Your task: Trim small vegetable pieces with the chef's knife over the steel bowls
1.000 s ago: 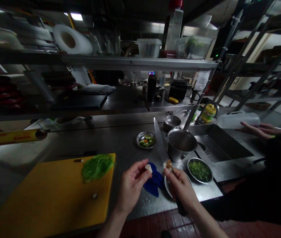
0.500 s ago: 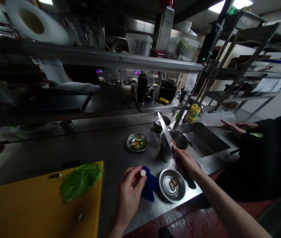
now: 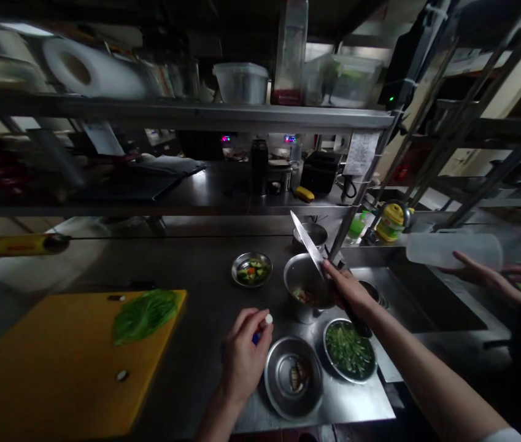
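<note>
In my left hand (image 3: pixel 245 350) is a small piece of food with a round white cut end (image 3: pixel 268 319), pinched between thumb and fingers. My right hand (image 3: pixel 351 288) grips a kitchen knife (image 3: pixel 307 238) by its handle, blade up and to the left above the metal pot (image 3: pixel 291 270). Brownish bits lie inside that pot. Just right of my left hand stands a steel bowl (image 3: pixel 273 393) with a few browned, striped slices (image 3: pixel 297 374). Beneath my right forearm is a bowl of green leaves (image 3: pixel 348 350). A bit of something blue (image 3: pixel 256 337) shows behind my left fingers.
Lettuce leaf (image 3: pixel 144 316) and two small dark pieces with white ends lie on the yellow cutting board (image 3: pixel 57 356). A bowl of diced vegetables (image 3: pixel 251 269) stands behind. At the sink (image 3: pixel 426 301), another person's hand (image 3: pixel 476 270) holds a clear plastic container (image 3: pixel 453 248). Shelves run overhead.
The view has shifted, bringing the bowl of green leaves and the pot's contents into sight. Both my hands keep their holds. Most of the blue cloth is now hidden.
</note>
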Demonstrator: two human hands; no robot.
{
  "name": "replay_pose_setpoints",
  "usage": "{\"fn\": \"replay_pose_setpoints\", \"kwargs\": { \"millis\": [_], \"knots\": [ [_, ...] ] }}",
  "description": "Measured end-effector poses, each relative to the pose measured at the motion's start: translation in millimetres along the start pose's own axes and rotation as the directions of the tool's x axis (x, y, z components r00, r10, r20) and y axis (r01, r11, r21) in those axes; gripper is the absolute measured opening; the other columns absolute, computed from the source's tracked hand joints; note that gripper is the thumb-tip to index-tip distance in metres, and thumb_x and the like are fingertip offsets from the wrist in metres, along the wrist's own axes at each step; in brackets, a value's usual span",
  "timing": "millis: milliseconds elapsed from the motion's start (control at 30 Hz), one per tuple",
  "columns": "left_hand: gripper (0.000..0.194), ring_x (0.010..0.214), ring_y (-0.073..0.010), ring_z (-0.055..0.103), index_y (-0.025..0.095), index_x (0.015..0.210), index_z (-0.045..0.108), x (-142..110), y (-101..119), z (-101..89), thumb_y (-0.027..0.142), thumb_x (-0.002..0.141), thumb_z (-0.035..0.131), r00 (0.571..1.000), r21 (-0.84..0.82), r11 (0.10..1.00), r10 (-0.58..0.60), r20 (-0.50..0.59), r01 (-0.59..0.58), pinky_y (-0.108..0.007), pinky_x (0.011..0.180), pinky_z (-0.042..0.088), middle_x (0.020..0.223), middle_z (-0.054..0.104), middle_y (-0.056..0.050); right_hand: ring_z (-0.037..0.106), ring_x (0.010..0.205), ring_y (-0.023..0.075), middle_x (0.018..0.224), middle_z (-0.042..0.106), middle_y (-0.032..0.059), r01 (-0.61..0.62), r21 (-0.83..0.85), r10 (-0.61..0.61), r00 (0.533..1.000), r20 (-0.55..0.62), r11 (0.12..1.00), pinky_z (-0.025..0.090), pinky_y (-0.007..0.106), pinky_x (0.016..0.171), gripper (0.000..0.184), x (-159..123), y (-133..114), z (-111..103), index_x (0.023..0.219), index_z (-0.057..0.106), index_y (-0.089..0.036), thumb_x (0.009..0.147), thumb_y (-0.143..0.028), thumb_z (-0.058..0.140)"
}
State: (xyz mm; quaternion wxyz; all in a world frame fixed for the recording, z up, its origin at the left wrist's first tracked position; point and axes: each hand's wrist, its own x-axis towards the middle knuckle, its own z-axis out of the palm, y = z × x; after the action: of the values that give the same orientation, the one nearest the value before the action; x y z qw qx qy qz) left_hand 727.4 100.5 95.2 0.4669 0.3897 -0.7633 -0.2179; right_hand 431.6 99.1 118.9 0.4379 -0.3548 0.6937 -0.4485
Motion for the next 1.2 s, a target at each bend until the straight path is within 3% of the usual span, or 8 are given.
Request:
{"fn": "replay_pose_setpoints", "kwargs": {
  "millis": [133, 300, 467, 700, 1000, 1100, 1200],
  "knots": [
    [0.023, 0.091, -0.0177, 0.074, 0.022, 0.112, 0.075, -4, 18, 29.7, 0.014, 0.092, 0.066, 0.996, 0.2, 0.977, 0.085, -0.025, -0.079, -0.027, 0.082, 0.065, 0.1, 0.071, -0.006, 0.033, 0.031, 0.0081, 0.036, 0.039, -0.0062, 0.012, 0.058, -0.02, 0.99, 0.138, 0.998, 0.023, 0.023, 0.033, 0.07, 8, 8, -28, 0.058, 0.043, -0.024, 0.082, -0.089, 0.054],
    [0.032, 0.094, -0.019, 0.074, 0.021, 0.121, 0.071, -10, 29, 46.2, 0.011, 0.091, 0.065, 0.996, 0.293, 0.952, 0.09, 0.005, -0.087, -0.029, 0.084, 0.065, 0.104, 0.071, -0.007, 0.033, 0.032, 0.008, 0.039, 0.041, -0.0083, -0.002, 0.1, -0.019, 0.978, 0.207, 0.995, 0.025, 0.021, 0.032, 0.067, 9, 23, -44, 0.067, 0.047, -0.024, 0.081, -0.088, 0.056],
    [0.038, 0.094, -0.0192, 0.074, 0.022, 0.127, 0.066, -10, 32, 49.4, 0.011, 0.091, 0.068, 0.997, 0.311, 0.947, 0.069, 0.026, -0.074, -0.03, 0.086, 0.064, 0.103, 0.071, -0.006, 0.033, 0.032, 0.0065, 0.04, 0.042, -0.0089, -0.008, 0.131, -0.022, 0.974, 0.224, 0.991, 0.024, 0.02, 0.032, 0.069, -2, 26, -46, 0.066, 0.045, -0.024, 0.077, -0.091, 0.058],
    [0.017, 0.094, -0.0168, 0.072, 0.022, 0.101, 0.073, -6, 34, 47.3, 0.01, 0.091, 0.068, 0.995, 0.25, 0.964, 0.089, 0.036, -0.095, -0.026, 0.084, 0.061, 0.101, 0.07, -0.004, 0.032, 0.033, 0.0063, 0.04, 0.041, -0.0096, 0.005, 0.146, -0.036, 0.976, 0.214, 0.989, 0.022, 0.021, 0.033, 0.067, -17, 29, -38, 0.07, 0.049, -0.023, 0.079, -0.09, 0.057],
    [0.016, 0.091, -0.0154, 0.073, 0.023, 0.096, 0.077, -3, 24, 41.1, 0.014, 0.095, 0.064, 0.981, 0.134, 0.991, -0.004, 0.193, -0.022, -0.025, 0.083, 0.058, 0.099, 0.076, -0.003, 0.032, 0.036, 0.0067, 0.044, 0.041, -0.0087, -0.004, 0.2, -0.036, 0.98, 0.195, 0.98, 0.023, 0.023, 0.034, 0.065, -41, 28, -30, 0.066, 0.044, -0.025, 0.08, -0.086, 0.06],
    [0.014, 0.088, -0.0163, 0.072, 0.022, 0.091, 0.073, -9, 6, 50.6, 0.011, 0.092, 0.064, 0.938, 0.171, 0.98, -0.155, 0.31, 0.106, -0.027, 0.08, 0.055, 0.093, 0.075, -0.002, 0.033, 0.036, 0.0071, 0.044, 0.041, -0.0085, -0.025, 0.216, -0.016, 0.983, 0.183, 0.976, 0.024, 0.023, 0.034, 0.066, -49, 28, -27, 0.066, 0.045, -0.025, 0.078, -0.087, 0.062],
    [0.016, 0.086, -0.0187, 0.071, 0.021, 0.096, 0.07, -30, -25, 71.3, 0.009, 0.088, 0.065, 0.826, 0.31, 0.926, -0.342, 0.448, 0.215, -0.029, 0.077, 0.053, 0.093, 0.076, -0.004, 0.034, 0.036, 0.0074, 0.044, 0.042, -0.0082, -0.049, 0.237, 0.008, 0.985, 0.173, 0.97, 0.026, 0.023, 0.033, 0.066, -52, 28, -24, 0.066, 0.046, -0.024, 0.077, -0.087, 0.063]
  ]
}}
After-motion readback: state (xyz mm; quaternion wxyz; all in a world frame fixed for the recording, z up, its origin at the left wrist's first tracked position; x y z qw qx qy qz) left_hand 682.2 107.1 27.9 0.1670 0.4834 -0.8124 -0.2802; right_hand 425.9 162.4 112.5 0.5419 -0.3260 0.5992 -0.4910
